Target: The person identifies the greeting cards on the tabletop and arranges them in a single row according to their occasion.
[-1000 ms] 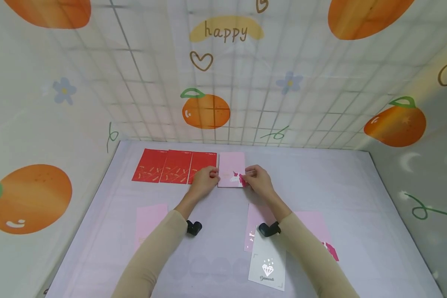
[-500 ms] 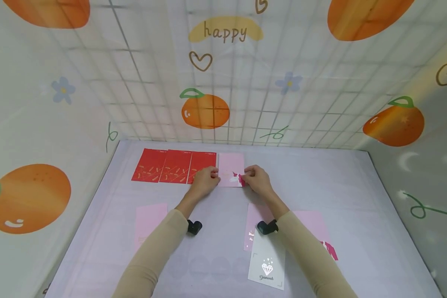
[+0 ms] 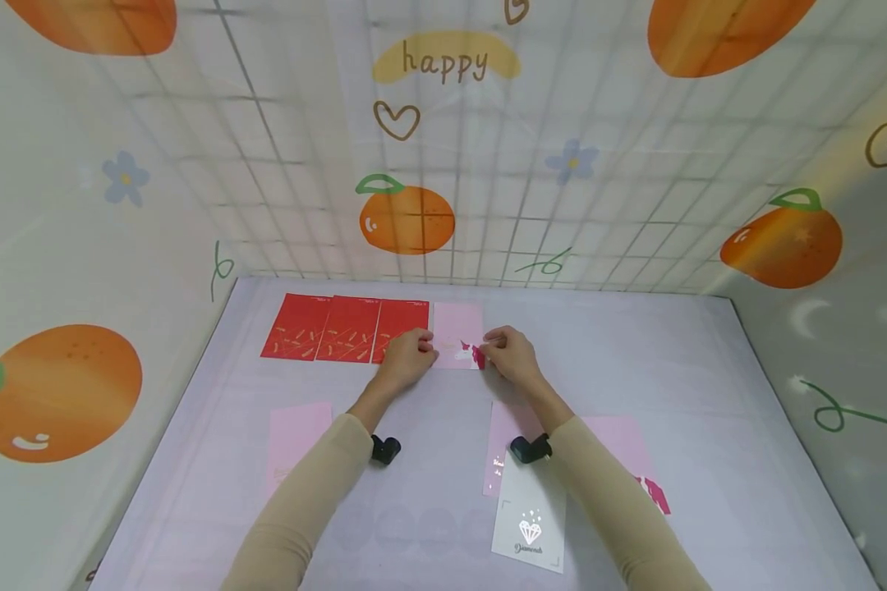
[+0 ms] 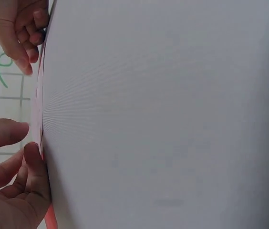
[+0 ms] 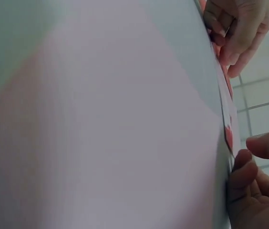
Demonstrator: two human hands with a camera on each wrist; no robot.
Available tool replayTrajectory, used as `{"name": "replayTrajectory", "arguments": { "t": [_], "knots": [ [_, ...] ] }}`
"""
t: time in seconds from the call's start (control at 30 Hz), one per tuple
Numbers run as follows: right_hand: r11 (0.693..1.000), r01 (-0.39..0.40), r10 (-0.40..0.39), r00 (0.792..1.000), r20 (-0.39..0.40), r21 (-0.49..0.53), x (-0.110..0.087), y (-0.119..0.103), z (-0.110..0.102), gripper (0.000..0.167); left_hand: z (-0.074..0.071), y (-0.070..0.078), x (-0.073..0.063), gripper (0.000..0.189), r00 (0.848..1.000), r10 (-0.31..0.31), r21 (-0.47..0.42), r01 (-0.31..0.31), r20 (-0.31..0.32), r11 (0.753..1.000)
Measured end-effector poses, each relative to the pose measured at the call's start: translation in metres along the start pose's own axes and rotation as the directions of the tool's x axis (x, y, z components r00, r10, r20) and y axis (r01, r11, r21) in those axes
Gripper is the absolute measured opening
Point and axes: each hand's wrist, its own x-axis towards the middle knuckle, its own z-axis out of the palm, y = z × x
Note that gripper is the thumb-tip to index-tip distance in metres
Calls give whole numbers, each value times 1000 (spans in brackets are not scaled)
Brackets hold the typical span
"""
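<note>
A pink card [image 3: 454,324] with a white and magenta unicorn lies at the back middle of the table, just right of a row of red cards. My left hand [image 3: 408,359] is at its left edge, partly over the rightmost red card [image 3: 402,316]. At the opposite edge, my right hand [image 3: 513,355] touches near the lower corner with its fingertips. Both hands have bent fingers, and the left wrist view shows a gap between left thumb [image 4: 17,132] and forefinger. Neither hand plainly pinches the card.
Two more red cards [image 3: 293,328] continue the row leftward. Nearer me lie a pink card [image 3: 296,439] at left, another pink card [image 3: 508,423] partly under a white diamond card [image 3: 528,525], and a unicorn card [image 3: 621,443] partly behind my right sleeve. Printed curtains surround the table.
Both hands stay in almost the same place. The pink unicorn card seems to have shifted very slightly and lies a little flatter between them.
</note>
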Motion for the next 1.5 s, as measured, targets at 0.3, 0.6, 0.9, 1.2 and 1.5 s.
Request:
{"name": "replayTrajectory", "arguments": {
  "t": [0.3,0.6,0.9,1.2,1.5],
  "knots": [
    [999,31,-31,999,12,9,-12,0,-8,29,-4,4,-13,35,999,34,-63,-35,-17,997],
    [978,199,-198,980,-13,62,-48,-13,-27,32,-19,25,-46,32,989,139,-82,-143,-51,986],
    [956,292,-291,955,-50,17,-90,-26,-44,27,-29,35,-83,29,978,195,-136,-203,-68,970],
    [947,320,-318,947,-47,35,-114,-18,-51,24,-23,26,-108,31,988,145,-145,-150,-48,978],
    [956,290,-289,957,-37,49,-121,-8,-55,25,-18,25,-116,29,991,124,-176,-130,-43,976]
  ]
}}
